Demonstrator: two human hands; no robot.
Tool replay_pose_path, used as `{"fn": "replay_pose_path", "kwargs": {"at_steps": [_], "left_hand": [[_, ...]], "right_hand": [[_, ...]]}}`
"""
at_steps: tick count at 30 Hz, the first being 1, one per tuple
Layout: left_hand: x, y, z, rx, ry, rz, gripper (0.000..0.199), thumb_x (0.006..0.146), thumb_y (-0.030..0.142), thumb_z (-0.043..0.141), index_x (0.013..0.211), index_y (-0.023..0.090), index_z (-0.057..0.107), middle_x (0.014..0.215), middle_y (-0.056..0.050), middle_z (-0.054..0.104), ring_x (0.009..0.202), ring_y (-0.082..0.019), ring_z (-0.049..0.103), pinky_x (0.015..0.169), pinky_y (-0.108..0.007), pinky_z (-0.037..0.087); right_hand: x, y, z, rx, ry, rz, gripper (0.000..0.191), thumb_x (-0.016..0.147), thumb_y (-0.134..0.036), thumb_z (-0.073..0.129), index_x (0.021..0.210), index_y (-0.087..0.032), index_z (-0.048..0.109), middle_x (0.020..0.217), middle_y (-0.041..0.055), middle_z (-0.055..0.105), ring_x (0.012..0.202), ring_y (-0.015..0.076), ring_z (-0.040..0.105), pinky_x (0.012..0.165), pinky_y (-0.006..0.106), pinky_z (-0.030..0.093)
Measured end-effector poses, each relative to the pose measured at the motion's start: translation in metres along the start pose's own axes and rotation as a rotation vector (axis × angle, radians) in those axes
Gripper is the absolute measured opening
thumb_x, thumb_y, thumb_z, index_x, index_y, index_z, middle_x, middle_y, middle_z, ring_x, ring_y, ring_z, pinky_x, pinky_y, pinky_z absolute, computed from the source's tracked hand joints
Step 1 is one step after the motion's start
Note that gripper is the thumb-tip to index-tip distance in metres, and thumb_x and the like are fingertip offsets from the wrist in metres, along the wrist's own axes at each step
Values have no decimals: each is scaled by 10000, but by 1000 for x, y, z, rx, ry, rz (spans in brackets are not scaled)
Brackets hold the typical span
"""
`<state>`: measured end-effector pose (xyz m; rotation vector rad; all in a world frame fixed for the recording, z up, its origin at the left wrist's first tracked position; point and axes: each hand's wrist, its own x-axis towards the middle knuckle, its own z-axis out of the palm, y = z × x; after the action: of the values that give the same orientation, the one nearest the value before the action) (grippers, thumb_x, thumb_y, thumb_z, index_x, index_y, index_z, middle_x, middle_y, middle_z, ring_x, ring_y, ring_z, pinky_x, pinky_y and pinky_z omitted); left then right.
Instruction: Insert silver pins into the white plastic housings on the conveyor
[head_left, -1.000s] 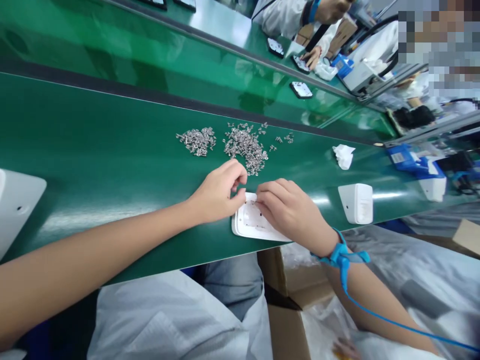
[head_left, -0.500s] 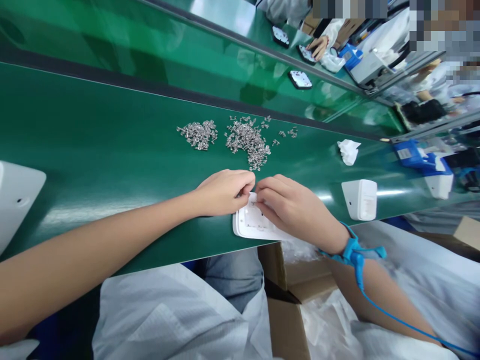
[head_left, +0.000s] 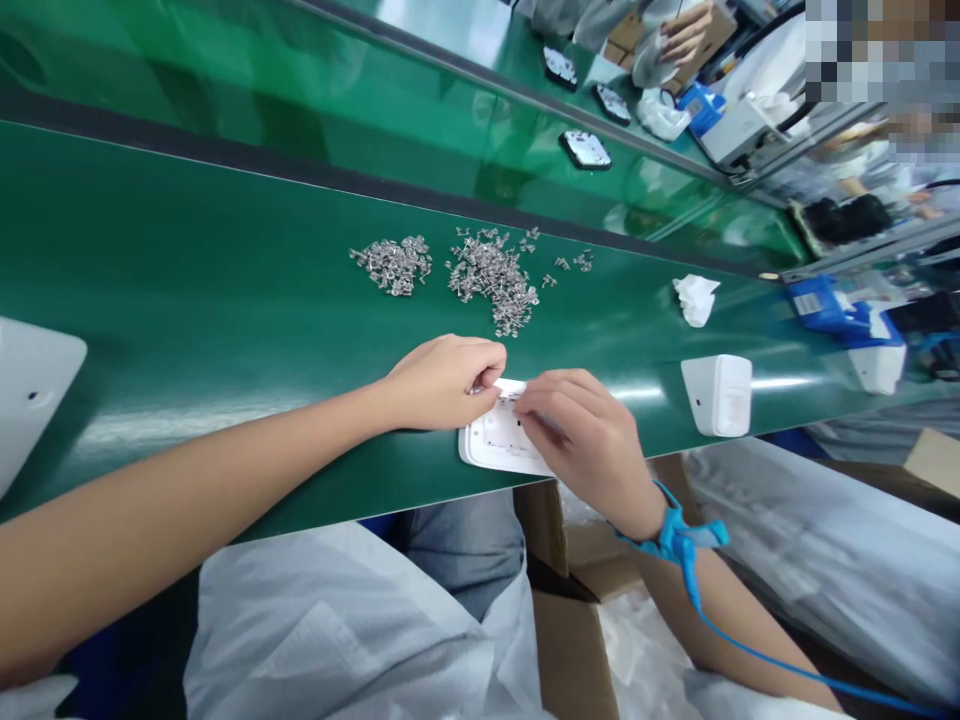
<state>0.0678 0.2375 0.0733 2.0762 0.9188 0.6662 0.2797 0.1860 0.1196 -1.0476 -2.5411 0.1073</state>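
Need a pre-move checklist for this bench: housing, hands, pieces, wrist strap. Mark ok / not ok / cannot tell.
1. White housing on the green bench: ok, at the near edge; its right end is hidden.
2. Left hand at the housing: ok, thumb at its far left side.
3. Piece in the right hand: cannot tell, the fingers hide it.
4. Left pile and right pile separate: ok, bench shows between them.
5. All small pieces gathered: not ok, stray pieces lie right of the right pile.
6. Blue strap on right wrist: ok, worn, cord attached.
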Motion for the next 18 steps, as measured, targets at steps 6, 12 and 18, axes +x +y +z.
{"fn": "replay_pose_path", "kwargs": {"at_steps": [6, 12, 18], "left_hand": [[2, 2, 0, 11, -3, -22, 250, 830, 277, 658, 736, 191, 443, 716, 55, 521, 628, -112, 419, 643, -296, 293], [3, 1, 2, 9, 1, -26, 238, 807, 245, 667, 730, 189, 450, 715, 53, 521, 624, -110, 414, 664, -284, 304], [4, 3, 3, 18, 11, -52, 214, 778, 229, 653, 725, 191, 450, 709, 53, 522, 631, -114, 414, 691, -296, 322]], "right_hand": [[-8, 2, 9, 14, 109, 27, 125, 899, -74, 651, 947, -186, 675, 969, 30, 748, 1010, 216, 663, 893, 370, 562], [-10, 0, 9, -29, 126, 28, 114, 920, -113, 647, 931, -205, 714, 956, 24, 770, 1024, 219, 703, 876, 372, 551], [-7, -1, 5, -90, 60, -18, 132, 934, -108, 623, 939, -205, 713, 948, 13, 771, 1049, 216, 687, 892, 384, 493]]}}
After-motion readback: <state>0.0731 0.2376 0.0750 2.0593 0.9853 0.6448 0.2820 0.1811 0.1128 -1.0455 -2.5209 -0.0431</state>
